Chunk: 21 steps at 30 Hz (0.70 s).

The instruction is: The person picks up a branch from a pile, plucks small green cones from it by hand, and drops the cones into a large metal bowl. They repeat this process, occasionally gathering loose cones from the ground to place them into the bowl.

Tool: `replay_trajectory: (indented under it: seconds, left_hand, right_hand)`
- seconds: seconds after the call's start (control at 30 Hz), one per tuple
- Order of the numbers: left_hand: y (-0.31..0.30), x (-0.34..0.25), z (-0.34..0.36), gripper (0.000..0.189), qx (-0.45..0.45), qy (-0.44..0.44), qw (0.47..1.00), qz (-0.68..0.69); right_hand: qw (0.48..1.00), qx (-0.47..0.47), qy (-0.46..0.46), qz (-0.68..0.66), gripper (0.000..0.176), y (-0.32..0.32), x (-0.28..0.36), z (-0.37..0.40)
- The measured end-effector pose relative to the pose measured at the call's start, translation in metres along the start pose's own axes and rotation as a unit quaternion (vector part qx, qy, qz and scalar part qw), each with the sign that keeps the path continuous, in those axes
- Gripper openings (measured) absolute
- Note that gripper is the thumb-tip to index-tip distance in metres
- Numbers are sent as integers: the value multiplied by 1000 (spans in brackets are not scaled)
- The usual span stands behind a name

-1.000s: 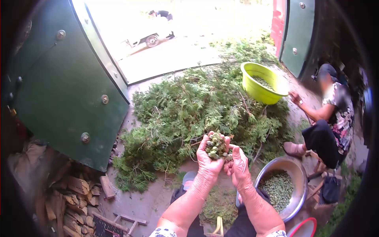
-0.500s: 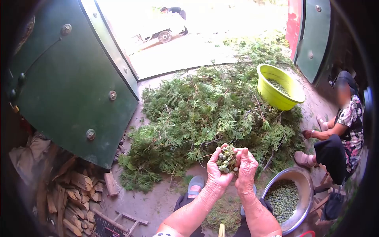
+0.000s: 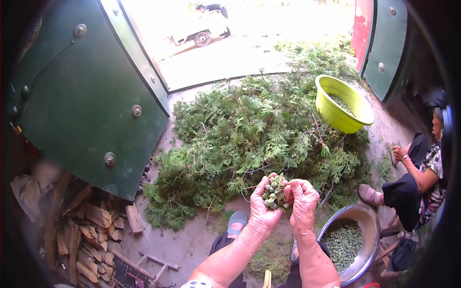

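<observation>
My left hand is closed around a cluster of green cypress cones, cupping it from the left and below. Against the right side of the cluster, my right hand has its fingers curled in, gripping at its edge; the fingertips are partly hidden. Just beyond both hands lies a large heap of green cypress branches. Beside my right forearm stands a metal basin, holding many loose green cones.
A yellow-green tub with cones inside rests on the heap's right side. Another person sits at the right, holding a sprig. Split firewood and a green metal door are at the left. A wooden frame lies nearby.
My right hand has shifted slightly right, its fingers curling in more at the cluster. The seated person has leaned back and raised their hands. The view has shifted slightly.
</observation>
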<state>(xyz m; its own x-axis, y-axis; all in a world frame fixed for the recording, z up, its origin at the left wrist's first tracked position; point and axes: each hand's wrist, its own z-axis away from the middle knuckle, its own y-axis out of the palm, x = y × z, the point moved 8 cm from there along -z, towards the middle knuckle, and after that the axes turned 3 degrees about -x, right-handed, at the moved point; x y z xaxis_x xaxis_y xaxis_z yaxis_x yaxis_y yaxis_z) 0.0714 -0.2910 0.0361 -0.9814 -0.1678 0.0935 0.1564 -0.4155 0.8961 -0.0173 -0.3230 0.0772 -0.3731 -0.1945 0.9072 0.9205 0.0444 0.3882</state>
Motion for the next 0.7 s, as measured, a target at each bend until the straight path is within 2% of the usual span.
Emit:
replay_trajectory:
  seconds: [0.17, 0.27, 0.33, 0.47, 0.57, 0.63, 0.7]
  left_hand:
    - [4, -1, 0, 20, 12, 0, 1000, -5]
    - [1, -4, -3, 21, 0, 28, 999, -23]
    - [-1, -7, -5, 21, 1, 35, 999, -27]
    - [-3, -11, -7, 21, 2, 32, 999, -14]
    - [-1, -8, -5, 21, 14, 17, 1000, -10]
    - [1, -7, -4, 22, 12, 15, 1000, -8]
    - [1, -8, -2, 21, -2, 26, 1000, -10]
  right_hand:
    - [1000, -19, 0, -11, 13, -7, 1, -4]
    - [1000, 9, 18, -12, 14, -5, -2, -8]
    - [998, 64, 21, -7, 14, 3, 0, -6]
    - [997, 68, 35, 12, 13, 0, -1, -9]
    - [998, 61, 24, 12, 12, -6, -6, -11]
    - [999, 4, 36, -32, 15, -12, -8, -12]
    - [997, 1, 45, -62, 16, -15, -10, -15]
